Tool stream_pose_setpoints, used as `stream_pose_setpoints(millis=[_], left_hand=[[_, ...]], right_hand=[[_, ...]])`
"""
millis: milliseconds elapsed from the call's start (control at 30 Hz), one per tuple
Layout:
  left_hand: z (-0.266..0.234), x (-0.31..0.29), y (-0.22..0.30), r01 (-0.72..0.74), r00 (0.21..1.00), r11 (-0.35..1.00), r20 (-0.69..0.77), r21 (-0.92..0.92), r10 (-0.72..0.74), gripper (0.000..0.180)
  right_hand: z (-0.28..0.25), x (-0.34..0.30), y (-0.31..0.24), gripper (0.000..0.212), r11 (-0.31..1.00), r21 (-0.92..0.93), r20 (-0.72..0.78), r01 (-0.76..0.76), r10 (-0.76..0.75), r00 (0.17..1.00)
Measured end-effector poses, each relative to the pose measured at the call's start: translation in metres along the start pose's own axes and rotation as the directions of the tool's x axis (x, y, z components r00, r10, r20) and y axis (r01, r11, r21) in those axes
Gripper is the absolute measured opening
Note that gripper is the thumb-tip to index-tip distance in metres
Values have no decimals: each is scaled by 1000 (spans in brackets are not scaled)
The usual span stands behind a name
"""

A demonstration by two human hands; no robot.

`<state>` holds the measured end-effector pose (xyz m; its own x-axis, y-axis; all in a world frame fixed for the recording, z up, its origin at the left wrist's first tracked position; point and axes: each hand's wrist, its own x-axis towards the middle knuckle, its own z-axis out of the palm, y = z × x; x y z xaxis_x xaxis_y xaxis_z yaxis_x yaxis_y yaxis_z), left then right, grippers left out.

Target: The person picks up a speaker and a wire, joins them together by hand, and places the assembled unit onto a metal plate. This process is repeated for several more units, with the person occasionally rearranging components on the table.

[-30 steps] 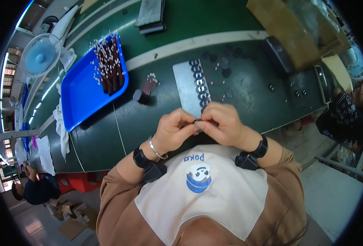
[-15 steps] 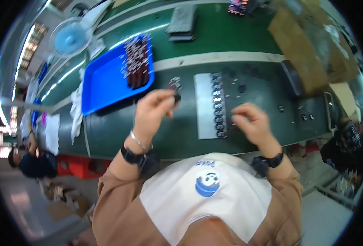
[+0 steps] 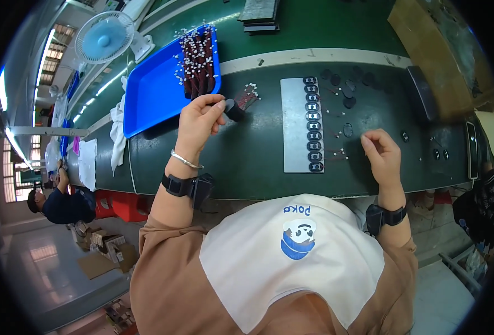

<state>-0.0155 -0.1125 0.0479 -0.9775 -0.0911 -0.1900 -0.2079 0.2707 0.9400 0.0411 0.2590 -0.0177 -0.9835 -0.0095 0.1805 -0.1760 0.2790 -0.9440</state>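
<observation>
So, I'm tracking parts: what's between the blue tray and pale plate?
Head view: a black cylinder, the left hand at it, and red wires.

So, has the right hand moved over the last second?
Yes, rightward: the right hand was at the near end of the metal plate; now it is clear of the plate, off to its right.

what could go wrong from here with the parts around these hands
The left hand has its fingertips right at the dark cylinder; a nudge might tip it or tangle the white-tipped wires beside it.

The row of black parts lines the right edge of the pale plate, with thin wires trailing off it; the right hand nearby might snag one and shift a part.

Dark discs lying beyond might get brushed aside.
</observation>
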Motion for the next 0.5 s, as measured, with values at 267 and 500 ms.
stream_pose_setpoints(millis=[267,500], left_hand=[[79,-18,31,-447,874,876,294,180,386,24],[145,82,0,-671,733,529,353,519,582,24]], right_hand=[[4,3,-12,6,993,-114,23,35,-33,999],[2,1,-12,5,989,-124,34,78,-74,997]])
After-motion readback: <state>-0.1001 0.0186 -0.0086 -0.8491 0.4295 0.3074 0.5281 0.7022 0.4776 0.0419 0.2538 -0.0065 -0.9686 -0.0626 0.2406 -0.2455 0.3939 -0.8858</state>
